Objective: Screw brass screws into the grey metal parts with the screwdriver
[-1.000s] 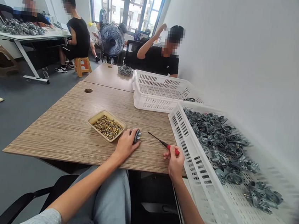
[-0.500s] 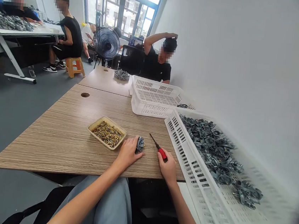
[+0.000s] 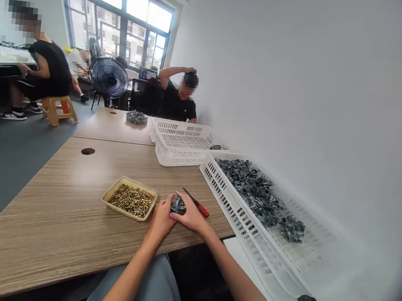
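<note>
My left hand (image 3: 163, 217) is closed around the left side of a grey cast-metal carburetor body (image 3: 178, 206) at the table's near side. On the other side, my right hand (image 3: 192, 213) is closed on the same part, so both hands cover much of it. Just beyond my right hand lies a screwdriver (image 3: 202, 210) with a red and black handle, its dark shaft pointing away to the left. A cream tub (image 3: 105, 201) of small brass-coloured pieces (image 3: 133, 201) stands left of my left hand.
At right, a long white slatted crate (image 3: 232, 198) holds many grey castings (image 3: 254, 187). Behind it sits another white crate (image 3: 171, 159) with a dark part inside. Farther back are a round pile of metal pieces (image 3: 137, 118), a seated person (image 3: 179, 105) and a fan (image 3: 108, 78).
My right hand has let go of the screwdriver, leaving it on the table, and moved left onto the carburetor body. My left hand still holds that part. The camera view has shifted.
</note>
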Tool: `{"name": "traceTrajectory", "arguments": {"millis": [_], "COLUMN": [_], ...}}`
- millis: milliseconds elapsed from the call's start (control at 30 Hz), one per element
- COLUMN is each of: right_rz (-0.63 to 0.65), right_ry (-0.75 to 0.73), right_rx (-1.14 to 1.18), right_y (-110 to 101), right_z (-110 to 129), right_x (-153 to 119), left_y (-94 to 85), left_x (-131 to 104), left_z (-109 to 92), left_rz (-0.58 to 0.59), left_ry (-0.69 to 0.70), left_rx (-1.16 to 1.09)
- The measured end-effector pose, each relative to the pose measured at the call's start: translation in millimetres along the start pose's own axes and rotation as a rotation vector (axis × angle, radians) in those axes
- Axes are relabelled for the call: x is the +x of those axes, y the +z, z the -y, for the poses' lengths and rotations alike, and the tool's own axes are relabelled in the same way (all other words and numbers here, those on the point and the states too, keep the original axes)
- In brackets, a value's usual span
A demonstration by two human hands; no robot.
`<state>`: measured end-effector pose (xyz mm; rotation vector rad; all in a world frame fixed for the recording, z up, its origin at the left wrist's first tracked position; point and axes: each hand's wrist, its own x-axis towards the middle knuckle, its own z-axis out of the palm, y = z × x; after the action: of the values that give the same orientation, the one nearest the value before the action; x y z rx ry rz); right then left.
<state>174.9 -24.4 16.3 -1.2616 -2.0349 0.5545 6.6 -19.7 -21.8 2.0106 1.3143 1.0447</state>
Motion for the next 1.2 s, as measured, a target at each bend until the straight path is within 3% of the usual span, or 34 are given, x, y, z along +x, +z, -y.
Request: {"name": "traceTrajectory", "arguments": {"millis": [267, 400, 533, 700, 833, 967, 1067, 1200], "right_rz": [-0.139, -0.239, -0.319, -0.432, -0.657, -0.914, -1.098, -1.335], "right_ry": [0.055, 0.114, 0.076, 0.067, 0.176, 0.396, 0.721, 1.228], "right_rx": [-0.072, -0.112, -0.192, -0.403, -0.641, -0.841, -0.906, -0.834], "right_y": [3.8, -9.3, -59.1, -168.2, -263.7, -336.7, -362.7, -359.8], "right_z": [1.0, 13.0, 43.7, 98.0, 121.7, 119.4, 110.1, 102.9], "right_x": [9.7, 5.1, -5.7, -47.1, -111.2, -207.7, -298.2, -419.5], "left_y": [3.7, 5.2, 6.4, 6.8, 6.5, 5.6, 2.7, -3.4], "left_x": [8.8, 11.9, 12.0, 12.0, 12.4, 11.0, 9.4, 8.2], "left_z": [7.7, 12.6, 15.1, 13.9, 11.7, 10.3, 7.0, -1.9], "left_rz": [-0.011, -0.015, 0.011, 0.056, 0.076, 0.079, 0.100, 0.129], "left_ry": [0.050, 0.076, 0.124, 0.128, 0.129, 0.151, 0.155, 0.131], "left_rx": [-0.034, -0.007, 0.090, 0.225, 0.283, 0.318, 0.351, 0.361]}}
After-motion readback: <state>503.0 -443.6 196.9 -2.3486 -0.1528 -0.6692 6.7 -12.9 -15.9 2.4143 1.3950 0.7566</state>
